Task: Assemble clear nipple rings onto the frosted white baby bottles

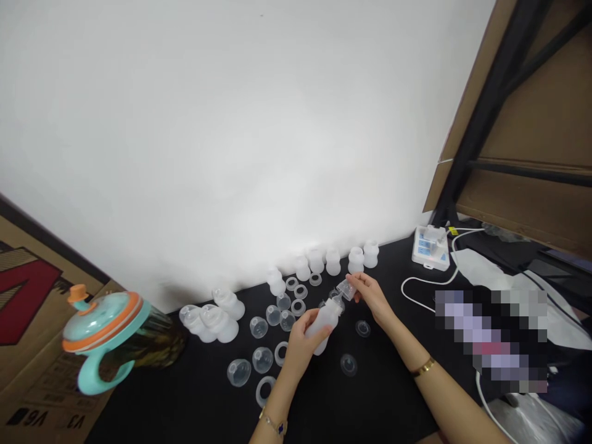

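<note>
Over black tabletop, left grip clasps milky bottle; right grip pinches clear piece.

Saw a plain white wall rising along the far edge of the black table. Near the far right corner of the table, noticed a dark metal frame, leaning in the view, with brown panels between its bars. Beyond the left edge, found brown cardboard with red and dark printing. Observed soft light, brighter on the wall's middle part.
</note>
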The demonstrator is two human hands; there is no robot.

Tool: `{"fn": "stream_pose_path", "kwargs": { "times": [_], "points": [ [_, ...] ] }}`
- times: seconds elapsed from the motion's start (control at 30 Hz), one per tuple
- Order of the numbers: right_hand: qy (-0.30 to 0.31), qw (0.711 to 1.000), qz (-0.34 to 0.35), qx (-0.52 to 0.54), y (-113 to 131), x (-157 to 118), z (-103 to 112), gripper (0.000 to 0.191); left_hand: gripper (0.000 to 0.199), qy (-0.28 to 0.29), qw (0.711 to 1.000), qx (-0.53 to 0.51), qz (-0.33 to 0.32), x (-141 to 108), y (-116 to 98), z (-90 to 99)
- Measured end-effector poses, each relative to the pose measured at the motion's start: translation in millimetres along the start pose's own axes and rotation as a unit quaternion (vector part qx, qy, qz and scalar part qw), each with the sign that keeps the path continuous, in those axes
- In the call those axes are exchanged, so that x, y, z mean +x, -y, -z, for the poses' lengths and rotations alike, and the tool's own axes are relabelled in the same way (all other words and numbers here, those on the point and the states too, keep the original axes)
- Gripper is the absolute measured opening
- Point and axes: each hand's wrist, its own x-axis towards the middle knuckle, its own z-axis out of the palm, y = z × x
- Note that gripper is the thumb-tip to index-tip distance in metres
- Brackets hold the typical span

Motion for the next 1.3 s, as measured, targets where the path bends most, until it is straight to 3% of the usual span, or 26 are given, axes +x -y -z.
{"fn": "stream_pose_path", "kwargs": {
  "times": [1.3],
  "points": [
    [0.067,0.997,0.011,-0.043,-3.4,-3.6,-8.8,0.041,0.04,-0.004,1.0,0.009,0.005,-2.6,-10.8,-0.6]
  ]
}}
